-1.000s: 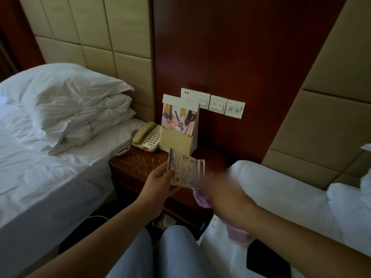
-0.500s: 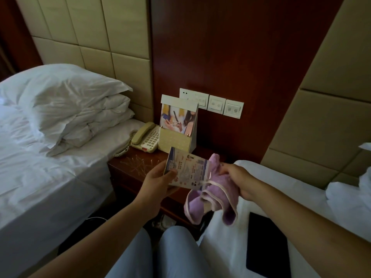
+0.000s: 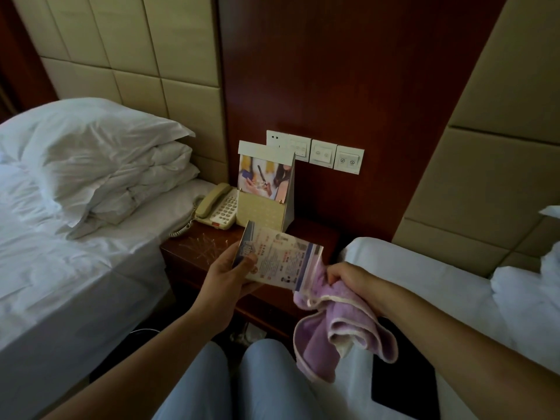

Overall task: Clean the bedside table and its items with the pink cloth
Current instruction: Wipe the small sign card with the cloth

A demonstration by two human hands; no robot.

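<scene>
My left hand (image 3: 230, 272) grips a printed card stand (image 3: 277, 259) by its left end, tilted above the front of the dark wooden bedside table (image 3: 194, 253). My right hand (image 3: 348, 278) is closed on the pink cloth (image 3: 336, 322), which touches the card's right edge and hangs down in folds. At the back of the table stand a beige telephone (image 3: 218, 207) and a triangular photo display (image 3: 265, 189).
White beds flank the table, with pillows (image 3: 106, 159) on the left bed. A black flat device (image 3: 403, 371) lies on the right bed beneath my forearm. Wall switches (image 3: 324, 156) sit on the wooden panel behind. My knees are at the bottom centre.
My right hand brought the pink cloth up from the right bed to the card's right edge. My left hand tilted the card flatter and kept hold of it.
</scene>
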